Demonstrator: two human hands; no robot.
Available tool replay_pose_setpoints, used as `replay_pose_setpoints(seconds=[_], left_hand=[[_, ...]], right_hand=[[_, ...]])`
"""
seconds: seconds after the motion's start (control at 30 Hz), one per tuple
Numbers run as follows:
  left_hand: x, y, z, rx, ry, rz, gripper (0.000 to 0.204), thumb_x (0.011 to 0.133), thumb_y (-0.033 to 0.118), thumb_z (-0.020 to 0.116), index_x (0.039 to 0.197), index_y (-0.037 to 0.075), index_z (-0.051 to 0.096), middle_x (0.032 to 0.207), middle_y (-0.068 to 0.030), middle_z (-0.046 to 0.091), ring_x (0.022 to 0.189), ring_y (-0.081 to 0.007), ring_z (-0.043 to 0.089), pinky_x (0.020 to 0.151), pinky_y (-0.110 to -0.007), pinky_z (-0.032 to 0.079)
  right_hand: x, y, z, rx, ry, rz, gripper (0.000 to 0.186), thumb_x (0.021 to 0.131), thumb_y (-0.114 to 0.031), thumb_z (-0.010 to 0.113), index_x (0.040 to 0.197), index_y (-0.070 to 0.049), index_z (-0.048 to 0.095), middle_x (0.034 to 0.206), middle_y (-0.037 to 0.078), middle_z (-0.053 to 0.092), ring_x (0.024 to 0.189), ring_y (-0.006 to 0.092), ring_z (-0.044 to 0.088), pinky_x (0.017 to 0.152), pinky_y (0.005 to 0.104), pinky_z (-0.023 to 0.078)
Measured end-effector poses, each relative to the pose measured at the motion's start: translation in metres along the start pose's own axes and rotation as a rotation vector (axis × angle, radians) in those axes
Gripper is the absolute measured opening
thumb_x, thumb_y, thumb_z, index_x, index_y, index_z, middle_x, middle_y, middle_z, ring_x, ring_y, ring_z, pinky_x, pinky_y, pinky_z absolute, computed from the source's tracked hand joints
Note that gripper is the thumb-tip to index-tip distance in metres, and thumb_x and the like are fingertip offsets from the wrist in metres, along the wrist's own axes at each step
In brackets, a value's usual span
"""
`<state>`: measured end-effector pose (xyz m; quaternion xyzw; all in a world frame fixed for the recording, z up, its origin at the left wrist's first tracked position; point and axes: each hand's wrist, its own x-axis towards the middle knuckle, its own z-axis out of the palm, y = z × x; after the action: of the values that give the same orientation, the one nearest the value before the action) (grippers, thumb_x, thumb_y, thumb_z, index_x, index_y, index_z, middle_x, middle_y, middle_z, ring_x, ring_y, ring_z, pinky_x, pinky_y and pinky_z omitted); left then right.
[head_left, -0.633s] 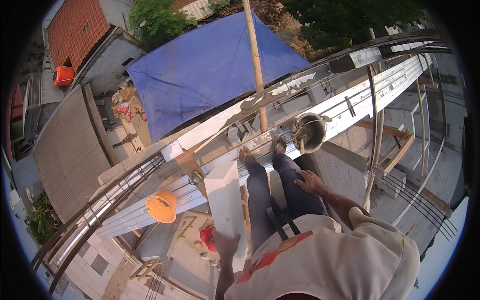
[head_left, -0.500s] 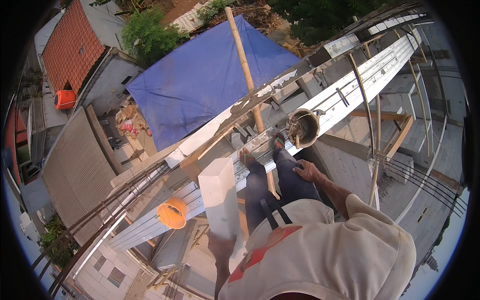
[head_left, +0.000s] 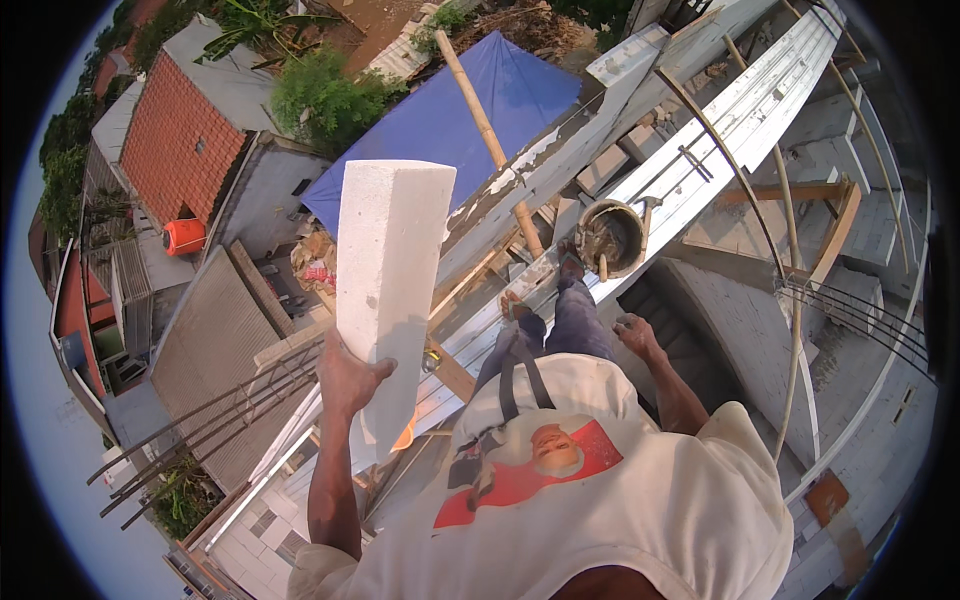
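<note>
A long white lightweight concrete block (head_left: 390,230) stands nearly upright in my left hand (head_left: 350,378), the thumb across its near face and the fingers round its side. My right hand (head_left: 640,335) hangs beside my right leg, fingers loosely curled with nothing in them. Ahead of that hand, by my foot, sits a dark bucket (head_left: 632,262) with grey mortar in it and a wooden handle (head_left: 602,267) at its edge. A hammer (head_left: 648,212) lies against the bucket's right side. Behind the block, an orange bucket (head_left: 406,434) shows only in part.
I stand high up on narrow ribbed metal planking (head_left: 735,115). A bamboo pole (head_left: 480,115) rises beside the wall top (head_left: 500,215). Rebar rods (head_left: 220,420) stick out to the left. At right are curved poles (head_left: 725,165) and a deep drop. A blue tarp (head_left: 400,150) lies below.
My left hand has raised the block and carried it forward and left. My right hand has come off my thigh. The view has shifted, and the block now hides most of the orange bucket.
</note>
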<state>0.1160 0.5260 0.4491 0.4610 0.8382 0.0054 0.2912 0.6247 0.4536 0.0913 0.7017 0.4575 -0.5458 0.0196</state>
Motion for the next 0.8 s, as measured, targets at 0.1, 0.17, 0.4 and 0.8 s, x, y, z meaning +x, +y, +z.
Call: replay_pose_setpoints(seconds=[0.1,0.17,0.4,0.8], left_hand=[[0.043,0.037,-0.014,0.060,0.066,0.159,0.081,0.061,0.017,0.096,0.124,-0.005,0.051,0.110,-0.0280,0.073,0.102,-0.0437,0.072,0.092,-0.048,0.058],[0.077,0.061,-0.019,0.110,0.043,0.174,0.081,0.060,0.015,0.097,0.124,-0.004,0.051,0.111,-0.0275,0.073,0.103,-0.0424,0.073,0.093,-0.048,0.057],[0.175,0.164,0.013,0.295,0.001,0.281,0.084,0.060,0.023,0.095,0.125,-0.005,0.049,0.107,-0.0304,0.073,0.103,-0.0455,0.072,0.094,-0.048,0.057],[0.289,0.216,0.119,0.391,-0.171,0.412,0.088,0.059,0.031,0.097,0.124,-0.003,0.048,0.107,-0.0292,0.073,0.106,-0.0469,0.070,0.095,-0.049,0.056]], right_hand=[[-0.020,0.031,-0.007,0.040,0.022,0.047,0.046,0.093,-0.034,0.070,0.124,0.000,0.072,0.119,0.025,0.074,0.111,0.0327,0.072,0.097,0.0427,0.055],[-0.043,0.039,-0.014,-0.027,0.102,0.026,0.047,0.093,-0.034,0.071,0.124,0.002,0.071,0.118,0.025,0.074,0.109,0.0334,0.073,0.096,0.0430,0.055],[-0.084,0.115,-0.023,0.043,0.095,0.160,0.051,0.093,-0.032,0.071,0.124,0.008,0.068,0.112,0.026,0.075,0.101,0.0339,0.074,0.091,0.0431,0.057],[-0.095,0.105,-0.049,0.284,0.032,0.343,0.045,0.095,-0.032,0.070,0.126,0.002,0.069,0.108,0.024,0.076,0.096,0.0314,0.076,0.086,0.0425,0.059]])
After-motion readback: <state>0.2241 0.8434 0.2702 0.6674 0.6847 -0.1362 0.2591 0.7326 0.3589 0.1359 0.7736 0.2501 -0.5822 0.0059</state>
